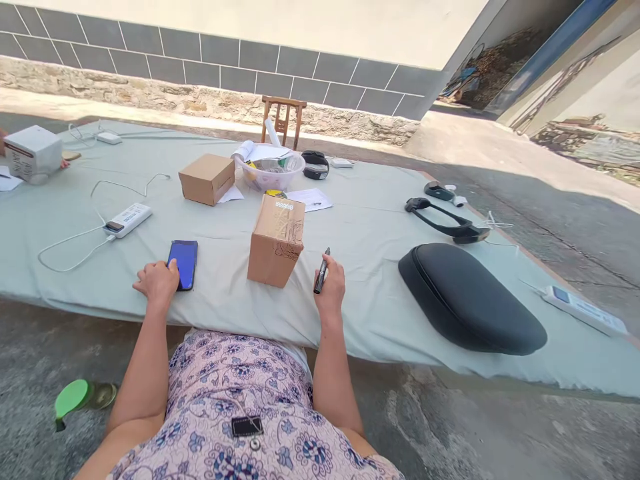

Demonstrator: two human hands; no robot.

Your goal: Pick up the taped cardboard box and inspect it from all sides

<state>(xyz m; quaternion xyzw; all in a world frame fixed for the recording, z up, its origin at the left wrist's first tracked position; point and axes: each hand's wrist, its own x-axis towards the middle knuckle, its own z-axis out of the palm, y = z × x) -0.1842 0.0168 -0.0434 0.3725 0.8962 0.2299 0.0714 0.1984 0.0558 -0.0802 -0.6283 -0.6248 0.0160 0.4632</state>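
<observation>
Clock centre: the large cardboard box (276, 240) is set on the cloth-covered table (225, 300), between the two hands; 12 is taken as away from the wearer. Dark scrawled lines are borne near its right-hand edge.
Left hand (159, 281): laid on the cloth between 8 and 9 o'clock, fingers bent; the phone (186, 267) is touched at its left edge by the thumb. Whether it is gripped cannot be told.
Phone: laid flat, a blue face turned up.
Right hand (332, 283): placed at 4 o'clock, fingers closed around a black marker (322, 272).
Marker: held slanted, apart from the box.
Far side: a smaller brown box (207, 179) is placed towards 10 to 11 o'clock, a filled plastic basin (273, 179) at 12.
Right side: a black case (473, 297) is seen between 3 and 4 o'clock, a black headset (445, 225) at 3.
Left side: a white power bank (130, 220), with its cable plugged in, is laid near 9 o'clock.
Ground: a green-lidded bottle (73, 398) is seen at 8 o'clock.
</observation>
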